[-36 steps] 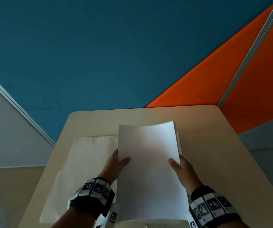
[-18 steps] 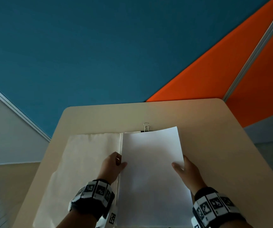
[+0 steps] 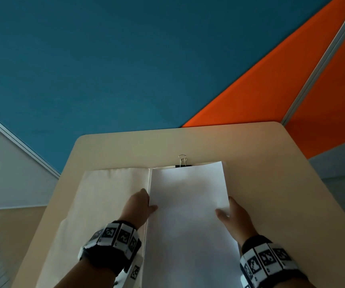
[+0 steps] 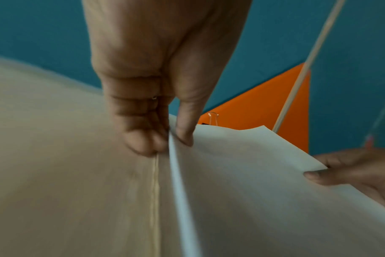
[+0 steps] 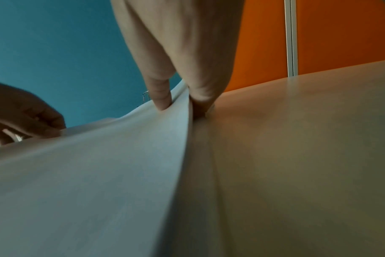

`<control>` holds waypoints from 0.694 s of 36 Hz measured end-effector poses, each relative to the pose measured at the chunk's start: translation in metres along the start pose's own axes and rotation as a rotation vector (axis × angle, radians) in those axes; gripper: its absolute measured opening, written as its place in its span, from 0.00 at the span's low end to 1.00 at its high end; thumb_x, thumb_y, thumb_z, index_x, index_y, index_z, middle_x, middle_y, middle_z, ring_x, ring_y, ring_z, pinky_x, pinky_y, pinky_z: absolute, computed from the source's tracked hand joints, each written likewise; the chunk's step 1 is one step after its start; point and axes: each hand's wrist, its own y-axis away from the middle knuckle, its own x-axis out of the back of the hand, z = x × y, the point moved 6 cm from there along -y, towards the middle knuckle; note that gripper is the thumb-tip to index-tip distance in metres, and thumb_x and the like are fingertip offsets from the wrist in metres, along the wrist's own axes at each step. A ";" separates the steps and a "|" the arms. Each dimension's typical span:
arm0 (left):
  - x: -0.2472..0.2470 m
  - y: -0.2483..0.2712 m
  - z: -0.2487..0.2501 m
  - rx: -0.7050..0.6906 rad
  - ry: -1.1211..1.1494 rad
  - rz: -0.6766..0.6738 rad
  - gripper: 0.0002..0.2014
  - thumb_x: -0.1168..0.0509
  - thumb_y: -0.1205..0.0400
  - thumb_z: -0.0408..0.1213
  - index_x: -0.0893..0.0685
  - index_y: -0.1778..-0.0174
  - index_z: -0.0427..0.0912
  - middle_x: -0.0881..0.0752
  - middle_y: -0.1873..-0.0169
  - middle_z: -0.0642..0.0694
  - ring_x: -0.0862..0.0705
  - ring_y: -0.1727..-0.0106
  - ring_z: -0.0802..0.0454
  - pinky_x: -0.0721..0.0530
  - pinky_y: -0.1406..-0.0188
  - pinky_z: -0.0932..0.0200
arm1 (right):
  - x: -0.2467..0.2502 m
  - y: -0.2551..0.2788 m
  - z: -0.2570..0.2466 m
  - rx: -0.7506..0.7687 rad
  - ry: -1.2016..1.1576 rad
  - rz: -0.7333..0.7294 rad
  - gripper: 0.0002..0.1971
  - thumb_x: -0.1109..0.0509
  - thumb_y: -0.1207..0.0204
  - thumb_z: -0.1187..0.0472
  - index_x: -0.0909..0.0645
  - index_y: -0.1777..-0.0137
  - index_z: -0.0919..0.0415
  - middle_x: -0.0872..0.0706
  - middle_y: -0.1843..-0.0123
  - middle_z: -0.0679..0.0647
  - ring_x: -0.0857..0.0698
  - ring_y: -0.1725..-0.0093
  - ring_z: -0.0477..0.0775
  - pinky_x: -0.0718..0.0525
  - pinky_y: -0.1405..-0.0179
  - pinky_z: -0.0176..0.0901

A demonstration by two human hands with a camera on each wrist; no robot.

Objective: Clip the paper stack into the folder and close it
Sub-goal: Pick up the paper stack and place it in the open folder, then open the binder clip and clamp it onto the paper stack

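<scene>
While my left hand (image 3: 139, 204) and right hand (image 3: 237, 215) pinch the paper stack (image 3: 188, 204) by its side edges over the open folder's (image 3: 113, 194) right half on the desk (image 3: 281, 183), clipping under the binder clip (image 3: 183, 163) and closing both remain

Dim, soft light; blurred wrist views
</scene>
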 end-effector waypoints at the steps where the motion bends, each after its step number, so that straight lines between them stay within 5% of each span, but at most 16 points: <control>1: 0.008 -0.001 0.009 -0.039 -0.065 0.027 0.13 0.32 0.25 0.39 0.32 0.64 0.43 0.17 0.59 0.40 0.19 0.48 0.38 0.23 0.48 0.49 | 0.000 0.001 0.000 0.003 -0.005 0.005 0.20 0.33 0.26 0.63 0.30 0.37 0.71 0.21 0.36 0.70 0.23 0.35 0.65 0.27 0.38 0.48; 4: 0.041 -0.009 0.037 -0.139 -0.034 0.166 0.17 0.31 0.26 0.39 0.26 0.47 0.34 0.16 0.49 0.33 0.18 0.47 0.37 0.23 0.49 0.49 | 0.000 0.001 0.002 0.009 -0.033 0.004 0.20 0.33 0.26 0.64 0.29 0.36 0.70 0.19 0.36 0.68 0.21 0.36 0.65 0.26 0.38 0.48; 8: 0.083 -0.031 0.082 -0.264 0.054 0.266 0.16 0.32 0.25 0.38 0.23 0.44 0.35 0.12 0.53 0.36 0.16 0.52 0.41 0.28 0.57 0.59 | 0.000 -0.002 0.005 0.010 -0.099 -0.029 0.18 0.33 0.26 0.63 0.28 0.37 0.66 0.16 0.39 0.63 0.17 0.42 0.59 0.24 0.46 0.41; 11: 0.081 -0.056 0.107 -0.288 0.021 0.151 0.16 0.35 0.23 0.40 0.23 0.41 0.38 0.11 0.50 0.40 0.16 0.49 0.44 0.29 0.56 0.62 | -0.001 -0.001 0.005 0.035 -0.116 -0.026 0.16 0.33 0.27 0.65 0.26 0.39 0.64 0.15 0.42 0.60 0.15 0.46 0.56 0.26 0.51 0.36; 17: 0.028 -0.092 0.123 -0.249 -0.195 -0.176 0.21 0.44 0.18 0.47 0.28 0.32 0.39 0.17 0.37 0.38 0.22 0.35 0.42 0.28 0.33 0.52 | -0.002 -0.002 0.008 0.045 -0.113 -0.013 0.18 0.33 0.26 0.64 0.28 0.36 0.65 0.21 0.48 0.50 0.17 0.47 0.53 0.31 0.56 0.29; 25: 0.016 -0.101 0.123 -0.177 -0.142 -0.272 0.22 0.49 0.16 0.43 0.19 0.47 0.28 0.18 0.41 0.31 0.23 0.37 0.38 0.29 0.36 0.49 | -0.006 -0.008 0.014 0.024 -0.114 -0.003 0.21 0.32 0.27 0.62 0.29 0.35 0.66 0.17 0.38 0.62 0.16 0.43 0.57 0.28 0.51 0.36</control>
